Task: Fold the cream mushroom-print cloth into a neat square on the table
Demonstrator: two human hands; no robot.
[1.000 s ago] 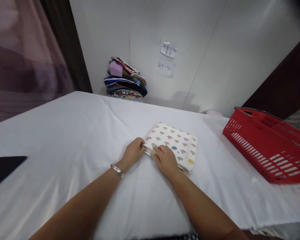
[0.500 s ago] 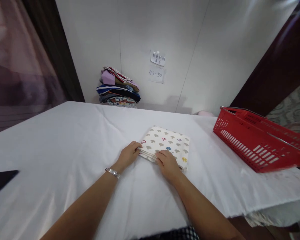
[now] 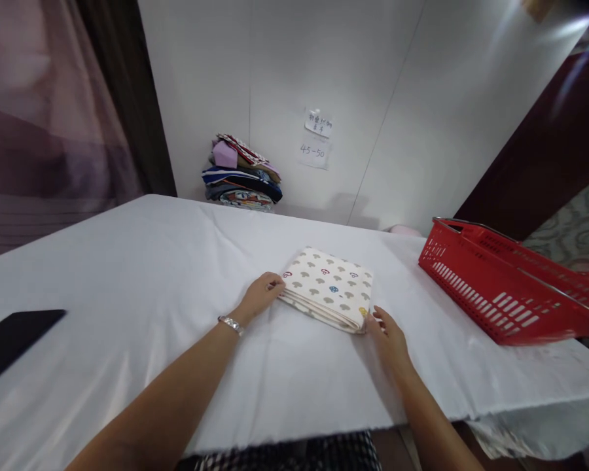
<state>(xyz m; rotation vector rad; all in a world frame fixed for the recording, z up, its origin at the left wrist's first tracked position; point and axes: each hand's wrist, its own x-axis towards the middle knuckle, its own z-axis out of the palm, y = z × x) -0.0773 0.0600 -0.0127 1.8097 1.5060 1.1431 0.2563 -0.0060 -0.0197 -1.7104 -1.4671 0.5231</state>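
A pale panelled wall (image 3: pixel 285 72) rises behind the table (image 3: pixel 127 261), which wears a white cover, and one pinkish curtain (image 3: pixel 39 137) hangs at the left. Two paper sheets are stuck on the wall, the upper sheet (image 3: pixel 319 123) just above the lower sheet (image 3: pixel 313 153), which reads 45-50. I count one pile of fabrics (image 3: pixel 241 176) by the far edge, its layers too tangled to number, one red basket (image 3: pixel 491 294) at the right and one black flat object (image 3: pixel 17 337) at the left.

The single folded cloth (image 3: pixel 324 281), patterned with mushrooms, lies flat near the middle. White cover stretches widely to its left, with a narrower strip between it and the basket; the table's near edge runs below the hands.

The left hand (image 3: pixel 261 292), one bracelet (image 3: pixel 231 324) at its wrist, pinches the cloth's left near corner. The right hand (image 3: pixel 390 337) is at the right near corner, fingers loosely bent and a little apart; I can't tell whether they grip.

Half a second ago the right hand lay over the middle of the near edge; now that folded edge shows along its length, while the left hand has kept to its corner.
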